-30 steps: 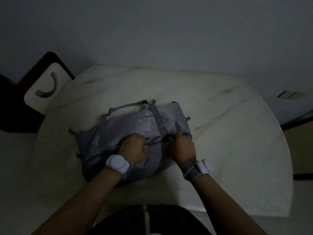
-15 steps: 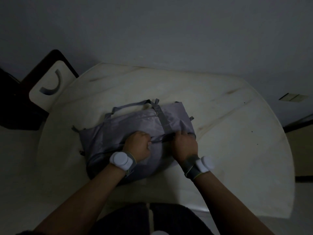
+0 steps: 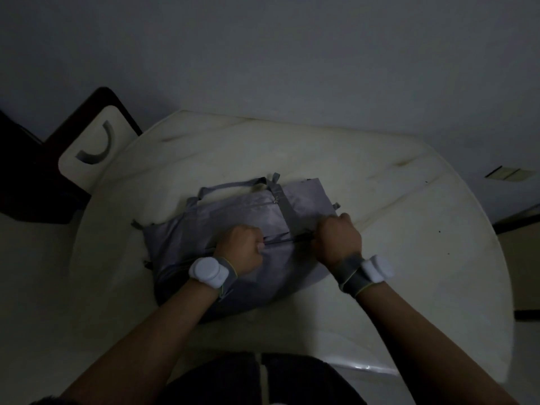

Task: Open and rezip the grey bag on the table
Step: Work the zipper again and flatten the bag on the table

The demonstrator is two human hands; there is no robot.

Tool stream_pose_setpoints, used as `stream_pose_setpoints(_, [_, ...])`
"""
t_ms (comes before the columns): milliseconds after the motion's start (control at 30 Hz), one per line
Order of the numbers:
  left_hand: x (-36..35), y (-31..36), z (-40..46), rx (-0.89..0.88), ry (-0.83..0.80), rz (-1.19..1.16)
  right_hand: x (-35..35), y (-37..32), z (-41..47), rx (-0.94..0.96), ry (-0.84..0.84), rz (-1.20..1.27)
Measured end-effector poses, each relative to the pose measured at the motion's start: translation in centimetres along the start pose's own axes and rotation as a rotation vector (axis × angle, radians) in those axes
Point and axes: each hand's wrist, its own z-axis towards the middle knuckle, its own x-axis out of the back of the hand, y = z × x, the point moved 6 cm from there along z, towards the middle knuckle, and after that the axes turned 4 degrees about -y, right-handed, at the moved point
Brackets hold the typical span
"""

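A grey bag [image 3: 233, 217] lies flat on the pale round table [image 3: 394, 258], its handle strap [image 3: 233, 184] toward the far side. A zipper line [image 3: 287, 239] runs across the bag between my hands. My left hand [image 3: 241, 248] is curled into a fist, pinching the bag fabric at the zipper's left part. My right hand [image 3: 336, 242] grips the bag's right end, where the zipper shows a dark gap. The zipper pull is hidden under my fingers.
A dark chair with a pale seat back [image 3: 87, 150] stands at the table's far left. A wall rises behind the table. A pale switch plate [image 3: 508, 173] sits low on the wall at the right. My lap is at the table's near edge.
My right hand has moved to the right along the zipper toward the bag's end. The gap between my hands has widened. My left hand stays holding the fabric.
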Motion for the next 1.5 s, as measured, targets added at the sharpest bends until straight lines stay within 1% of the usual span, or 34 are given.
stream_pose_setpoints(100, [-0.5,0.9,-0.2,-0.032,-0.083,0.047,-0.2,1.1,0.7,-0.079,-0.097,0.053])
stream_pose_setpoints(200, [-1.7,1.2,-1.0,-0.035,-0.185,0.057,-0.2,0.5,1.2,-0.041,-0.19,0.13])
stream_pose_setpoints(233, [-2.0,1.3,-1.3,-0.035,-0.223,0.036,0.2,0.2,1.4,-0.002,-0.18,0.142])
stream_pose_setpoints(267, [-2.4,1.6,-1.8,-0.042,-0.274,0.021,0.7,-0.3,1.7,0.048,-0.131,0.137])
stream_pose_setpoints(333, [-2.7,3.5,-3.1,-0.095,-0.366,0.033,1.6,-1.1,2.8,0.141,-0.016,0.115])
stream_pose_setpoints(367, [-2.9,4.8,-4.0,-0.133,-0.394,0.055,1.8,-1.7,3.3,0.188,0.004,0.115])
stream_pose_setpoints(400, [-3.5,6.0,-4.9,-0.168,-0.427,0.084,2.0,-2.4,3.9,0.239,0.004,0.121])
stream_pose_setpoints(467, [-5.0,7.8,-7.2,-0.185,-0.549,0.128,2.5,-3.8,5.0,0.306,-0.01,0.138])
stream_pose_setpoints(533, [-5.8,9.0,-8.9,-0.214,-0.678,0.083,2.0,-4.1,6.1,0.309,-0.066,0.082])
stream_pose_setpoints(567, [-5.4,9.4,-9.2,-0.243,-0.701,0.029,1.3,-3.8,6.4,0.291,-0.116,0.019])
stream_pose_setpoints(600, [-4.2,9.4,-9.0,-0.272,-0.655,-0.026,0.5,-3.3,6.4,0.263,-0.177,-0.031])
stream_pose_setpoints(633, [-2.6,8.7,-8.2,-0.283,-0.55,-0.061,-0.2,-2.6,6.3,0.237,-0.224,-0.045])
stream_pose_setpoints(667, [-0.7,7.2,-7.0,-0.261,-0.395,-0.087,-0.7,-2.1,6.0,0.235,-0.24,-0.028])
stream_pose_setpoints(700, [1.5,5.0,-5.7,-0.213,-0.204,-0.101,-0.9,-1.8,5.7,0.243,-0.234,-0.004])
stream_pose_setpoints(733, [3.7,2.4,-4.6,-0.164,-0.01,-0.085,-0.9,-1.5,5.3,0.26,-0.22,0.007])
stream_pose_setpoints(767, [5.6,-0.5,-3.9,-0.089,0.128,-0.035,-0.8,-1.2,4.8,0.279,-0.203,0.014])
stream_pose_setpoints(800, [6.6,-3.5,-3.3,0.021,0.154,0.044,-0.6,-0.9,4.3,0.303,-0.182,0.022])
stream_pose_setpoints(867, [6.4,-8.7,-3.1,0.261,-0.024,0.154,-0.3,-0.1,3.4,0.333,-0.174,0.039])
stream_pose_setpoints(900, [6.0,-10.0,-3.4,0.316,-0.112,0.163,-0.1,0.4,3.1,0.335,-0.195,0.048])
stream_pose_setpoints(967, [4.1,-10.0,-4.1,0.291,-0.235,0.101,-0.1,1.1,2.7,0.332,-0.249,0.036])
stream_pose_setpoints(1000, [3.5,-9.2,-4.3,0.244,-0.237,0.06,-0.1,1.3,2.4,0.334,-0.265,0.025])
stream_pose_setpoints(1067, [3.7,-7.8,-4.5,0.186,-0.141,0.021,-0.2,1.6,1.9,0.345,-0.268,0.047])
stream_pose_setpoints(1167, [6.4,-6.5,-4.1,0.123,0.029,-0.091,1.5,2.3,1.0,0.332,-0.266,0.115])
stream_pose_setpoints(1233, [9.3,-5.1,-3.2,0.085,0.108,-0.073,4.4,3.5,0.5,0.32,-0.184,0.113])
stream_pose_setpoints(1333, [13.8,-2.9,-1.7,0.004,0.294,0.031,8.7,4.3,0.4,0.32,-0.039,0.124])
stream_pose_setpoints(1400, [15.8,-2.2,-0.2,-0.007,0.334,0.061,10.8,4.3,0.9,0.325,0.029,0.138])
stream_pose_setpoints(1500, [16.8,-2.1,2.3,0.043,0.243,0.139,12.2,3.8,2.2,0.326,0.068,0.086])
